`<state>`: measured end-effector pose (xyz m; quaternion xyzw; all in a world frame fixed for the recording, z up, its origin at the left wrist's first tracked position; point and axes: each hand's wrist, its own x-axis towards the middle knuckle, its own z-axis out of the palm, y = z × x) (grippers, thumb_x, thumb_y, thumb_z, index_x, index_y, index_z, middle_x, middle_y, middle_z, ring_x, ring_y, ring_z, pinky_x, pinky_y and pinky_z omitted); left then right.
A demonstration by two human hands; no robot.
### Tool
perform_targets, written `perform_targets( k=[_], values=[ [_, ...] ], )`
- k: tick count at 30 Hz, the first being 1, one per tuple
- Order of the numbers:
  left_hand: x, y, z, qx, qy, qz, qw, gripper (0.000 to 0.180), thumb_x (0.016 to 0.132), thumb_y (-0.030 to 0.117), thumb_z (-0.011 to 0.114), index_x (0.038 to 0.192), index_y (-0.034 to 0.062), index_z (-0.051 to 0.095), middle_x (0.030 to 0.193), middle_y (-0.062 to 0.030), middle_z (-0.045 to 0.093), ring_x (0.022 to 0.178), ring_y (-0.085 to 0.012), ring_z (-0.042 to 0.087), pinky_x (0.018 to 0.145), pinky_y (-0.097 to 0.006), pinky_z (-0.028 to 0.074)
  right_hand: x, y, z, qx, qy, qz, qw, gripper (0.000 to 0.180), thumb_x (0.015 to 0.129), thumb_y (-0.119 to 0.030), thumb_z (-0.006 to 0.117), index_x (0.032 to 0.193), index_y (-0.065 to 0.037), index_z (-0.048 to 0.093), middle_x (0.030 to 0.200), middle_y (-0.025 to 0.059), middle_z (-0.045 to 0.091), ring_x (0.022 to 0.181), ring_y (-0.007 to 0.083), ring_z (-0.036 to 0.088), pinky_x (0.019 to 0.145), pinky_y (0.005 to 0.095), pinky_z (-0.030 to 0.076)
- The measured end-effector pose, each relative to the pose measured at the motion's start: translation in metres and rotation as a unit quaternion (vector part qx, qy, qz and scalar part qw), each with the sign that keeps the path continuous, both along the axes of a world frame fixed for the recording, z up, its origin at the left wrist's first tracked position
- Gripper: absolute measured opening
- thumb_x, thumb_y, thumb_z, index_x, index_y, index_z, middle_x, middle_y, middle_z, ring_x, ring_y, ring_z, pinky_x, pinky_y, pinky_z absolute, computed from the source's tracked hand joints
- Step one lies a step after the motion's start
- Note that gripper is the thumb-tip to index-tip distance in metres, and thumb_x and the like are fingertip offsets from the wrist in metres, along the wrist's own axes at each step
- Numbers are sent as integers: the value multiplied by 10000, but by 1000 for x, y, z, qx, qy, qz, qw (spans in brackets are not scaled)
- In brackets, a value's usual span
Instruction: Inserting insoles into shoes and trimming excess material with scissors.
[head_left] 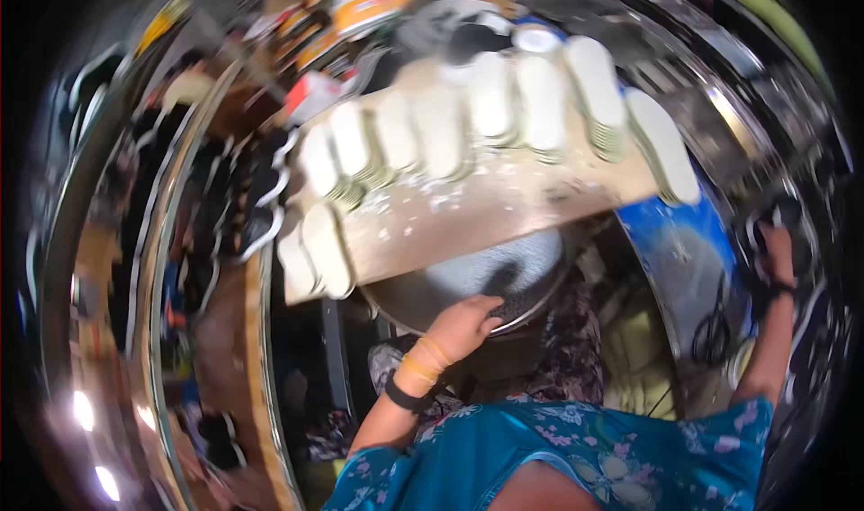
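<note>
Head view, blurred: wooden board (486,210) loaded with stacked white discs (540,97) sits over our metal pan (468,282). Left hand (463,324) grips the pan rim, fingers curled. Right hand (776,246) reaches far right; finger state unclear. Next move needs steady support.

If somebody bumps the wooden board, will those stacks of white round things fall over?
Probably. The white stacks are tall, thin discs leaning in rows, so they could topple or slide. The wooden board looks stiff but rests across a round metal pan, so it may wobble.
</note>
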<state>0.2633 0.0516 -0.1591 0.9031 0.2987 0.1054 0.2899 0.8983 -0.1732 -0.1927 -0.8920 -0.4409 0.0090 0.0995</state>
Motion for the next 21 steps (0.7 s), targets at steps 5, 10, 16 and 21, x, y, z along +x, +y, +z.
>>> perform_targets(
  k=[5,10,16,21],
  values=[
    [-36,-5,-8,-50,-14,29,998,317,808,150,590,1090,11,550,991,-175,605,926,-340,579,811,-386,462,23,-11,37,206,132,-303,921,409,869,-349,471,1148,-69,572,1057,205,584,621,291,589,502,335,475],
    [-60,1,0,-110,-48,38,992,387,812,157,602,1150,-2,501,988,-194,608,936,-333,587,786,-379,472,-142,42,122,229,15,-85,970,321,874,-267,481,1142,-134,597,1117,193,553,518,216,550,494,288,464],
    [-49,1,14,-296,-272,189,896,510,891,161,529,1310,-5,290,1192,-119,478,1003,-151,502,847,-279,427,-465,122,112,207,-73,296,929,242,740,-232,667,626,-84,513,647,118,532,555,294,551,447,386,404],
    [-83,0,-13,-238,-453,328,794,611,857,218,571,1279,-98,262,1181,-219,463,1061,-237,472,899,-334,394,-586,163,70,157,25,475,865,179,724,-185,670,706,-99,514,630,83,513,513,262,551,452,373,432]
  ],
)
